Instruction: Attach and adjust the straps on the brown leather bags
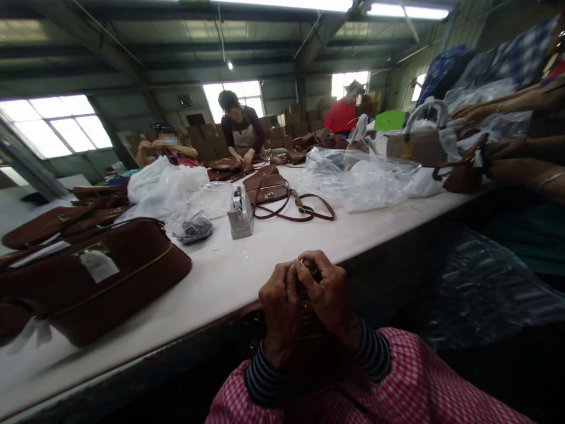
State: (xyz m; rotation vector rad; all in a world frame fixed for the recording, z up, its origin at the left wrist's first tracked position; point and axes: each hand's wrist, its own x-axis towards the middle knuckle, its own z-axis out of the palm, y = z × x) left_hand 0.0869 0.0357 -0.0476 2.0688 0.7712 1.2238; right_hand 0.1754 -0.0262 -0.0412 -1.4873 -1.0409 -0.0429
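My left hand (279, 306) and my right hand (330, 291) are close together at the front edge of the table. Both are closed, with fingertips pinching a brown leather part of a handbag (314, 344) that has gold-coloured metal fittings. Most of this bag is hidden by my hands and by shadow below them. Beyond my hands, a small brown shoulder bag (266, 189) lies on the table with its long strap (318, 207) looped to the right. Beside it stands a grey tape dispenser (241, 219).
A large brown handbag (119, 282) fills the table's left side. Clear plastic wrapping (362, 176) and white wrapping (165, 185) lie across the white table (220, 277). Several people work around it; a co-worker's hands at the right hold a small brown bag (465, 171).
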